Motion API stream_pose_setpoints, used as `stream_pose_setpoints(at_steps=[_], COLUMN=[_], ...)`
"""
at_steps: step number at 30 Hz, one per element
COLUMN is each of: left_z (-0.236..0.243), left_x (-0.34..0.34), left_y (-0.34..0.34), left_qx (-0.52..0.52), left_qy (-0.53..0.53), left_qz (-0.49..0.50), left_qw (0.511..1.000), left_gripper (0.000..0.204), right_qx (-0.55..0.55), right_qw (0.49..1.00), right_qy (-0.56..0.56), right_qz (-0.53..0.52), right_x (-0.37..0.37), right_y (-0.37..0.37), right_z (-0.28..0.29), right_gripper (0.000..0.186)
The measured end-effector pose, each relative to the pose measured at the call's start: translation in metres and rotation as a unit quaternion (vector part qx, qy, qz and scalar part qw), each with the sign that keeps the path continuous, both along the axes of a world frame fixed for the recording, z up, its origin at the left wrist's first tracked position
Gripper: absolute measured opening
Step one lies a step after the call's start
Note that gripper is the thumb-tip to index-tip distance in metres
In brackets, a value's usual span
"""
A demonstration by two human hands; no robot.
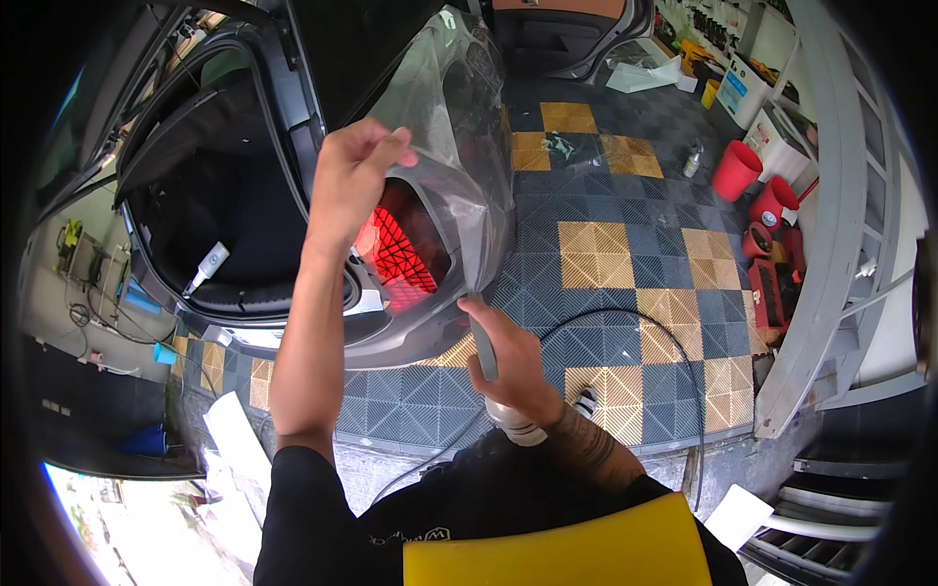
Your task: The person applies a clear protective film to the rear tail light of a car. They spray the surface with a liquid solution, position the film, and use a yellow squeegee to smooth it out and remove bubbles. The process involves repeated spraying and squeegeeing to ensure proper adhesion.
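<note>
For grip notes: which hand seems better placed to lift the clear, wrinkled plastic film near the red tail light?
Likely the left hand: raised by the tail light, it seems to pinch the film. The right hand sits lower, holding a flat grey strip.

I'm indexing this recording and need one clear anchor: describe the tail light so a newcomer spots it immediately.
Find the open car boot, the big dark cavity at left. At its right edge, just below the left hand in the picture, sits the tail light. Unlike the dark boot and the wrinkled clear film beside it, it is bright red, crossed by dark lines.
</note>
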State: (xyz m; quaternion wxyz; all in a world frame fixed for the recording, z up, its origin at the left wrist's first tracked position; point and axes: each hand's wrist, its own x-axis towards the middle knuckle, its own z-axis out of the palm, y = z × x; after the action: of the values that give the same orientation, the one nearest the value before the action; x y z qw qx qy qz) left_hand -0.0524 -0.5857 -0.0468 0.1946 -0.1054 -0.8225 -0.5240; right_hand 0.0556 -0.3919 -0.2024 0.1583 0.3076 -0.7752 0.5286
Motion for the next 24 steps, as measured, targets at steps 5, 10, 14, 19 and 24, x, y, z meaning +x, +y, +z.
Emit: stream_pose_setpoints(at_steps=[5,10,14,19,24], left_z=[-0.025,-0.075,-0.093,-0.122,-0.089], left_x=[0.026,0.024,0.009,0.01,-0.004], left_y=[-0.101,-0.205,-0.212,-0.242,-0.147], left_qx=[0.029,0.147,0.196,0.117,-0.216], left_qy=[-0.051,-0.137,-0.12,-0.186,0.092], left_qz=[0.097,0.229,0.202,0.282,0.4], left_qw=[0.994,0.952,0.952,0.934,0.886], left_gripper=[0.017,0.015,0.014,0.03,0.033], right_qx=[0.08,0.072,0.07,0.008,-0.056], right_qw=[0.993,0.996,0.986,0.959,0.867], right_qy=[-0.035,-0.059,-0.122,-0.19,-0.281], right_qz=[0.074,0.017,-0.085,-0.211,-0.409], right_x=[-0.014,-0.05,-0.078,-0.116,-0.173], right_y=[0.022,0.076,0.142,0.248,0.369], right_z=[-0.022,-0.009,-0.012,-0.039,-0.132], right_gripper=[0.071,0.068,0.078,0.069,0.019])
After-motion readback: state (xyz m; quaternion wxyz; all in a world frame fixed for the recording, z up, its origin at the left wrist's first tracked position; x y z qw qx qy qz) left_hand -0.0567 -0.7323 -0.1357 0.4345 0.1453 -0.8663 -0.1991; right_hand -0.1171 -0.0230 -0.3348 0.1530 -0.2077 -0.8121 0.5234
